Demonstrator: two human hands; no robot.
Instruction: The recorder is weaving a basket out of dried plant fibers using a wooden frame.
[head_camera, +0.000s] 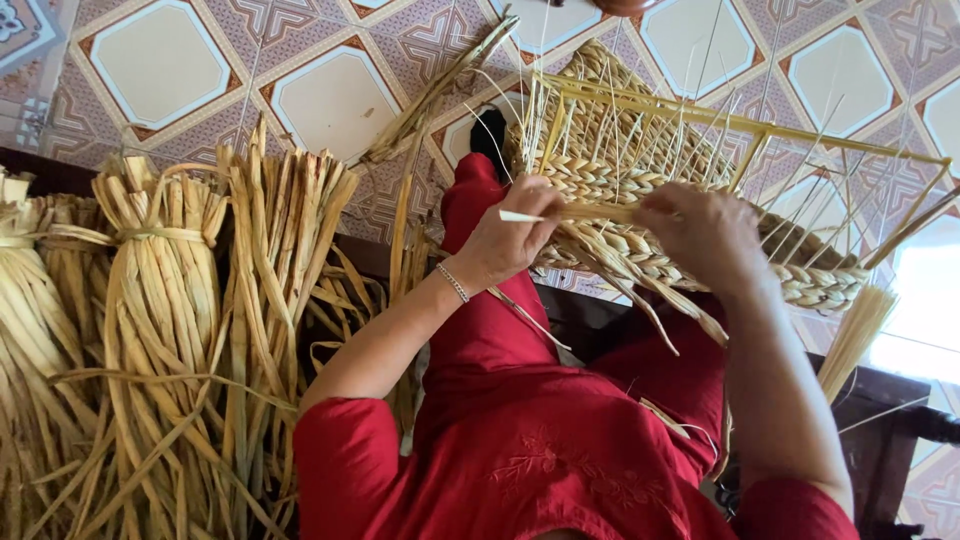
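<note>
Patterned tiled floor (160, 60): tied bundles of dried straw (160, 290) were stood on it at the left, loose strands (330, 300) beside them.

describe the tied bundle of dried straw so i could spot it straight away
Start at the half-woven basket on its yellow frame that both hands work on, then look far across to the stacked straw. The tied bundle stands there, cinched by a straw band near its top, unlike the loose stalks beside it.

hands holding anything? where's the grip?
Both pinch one dried straw strand over the woven basket: left hand near its free end, right hand further along.
</note>
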